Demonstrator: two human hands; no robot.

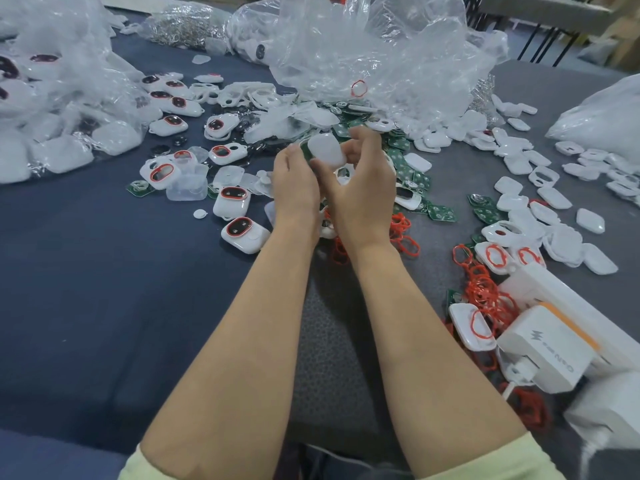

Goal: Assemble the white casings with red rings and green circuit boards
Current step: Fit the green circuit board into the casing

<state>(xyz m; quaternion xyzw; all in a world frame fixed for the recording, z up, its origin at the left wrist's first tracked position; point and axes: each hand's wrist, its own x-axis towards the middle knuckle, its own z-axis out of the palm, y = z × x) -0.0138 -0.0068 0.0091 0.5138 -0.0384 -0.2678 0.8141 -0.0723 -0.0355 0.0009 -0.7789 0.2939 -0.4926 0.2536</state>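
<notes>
Two-handed grip above the middle of the table [104, 271]: left hand [294, 181] and right hand [363, 188], forearms stretched forward, fingers curled round one white casing [327, 150]. Smooth back facing the camera, long axis slanting far-left to near-right. Loose red rings [485, 292] and green circuit boards [440, 213] toward the right edge; plastic bags [381, 46] along the far edge.

One cam, head-worn, wide-angle; room bg shows along the top edge. Looks fwd and down over the worktop [86, 289] from the person's own viewpoint. Close in: forearms enter at the bottom edge, left hand [294, 183] and right hand [365, 192] meet on a white casing [327, 152] approx. mid-frame, slightly above centre.
</notes>
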